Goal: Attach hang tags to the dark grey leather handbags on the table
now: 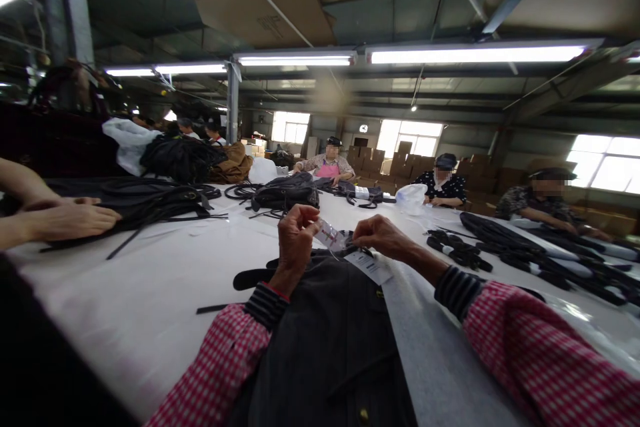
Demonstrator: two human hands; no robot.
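My left hand [296,240] is closed, pinching the edge of a small clear plastic packet [330,236] with printing on it. My right hand [381,235] is pinched close by, at the packet's other side; what lies between its fingertips is too small to make out. Just below both hands a white printed hang tag [367,267] rests on a dark grey bag [330,327]. The bag lies in front of me, with a strap [253,278] sticking out to the left. A pale sheet [440,340] runs along the bag's right side.
Another person's hand [75,219] rests on dark bags at the left. A dark bag [286,191] lies ahead on the white table [125,293]. Bundled black straps [457,250] and stacked dark pieces [530,240] lie to the right. Several people sit across the table.
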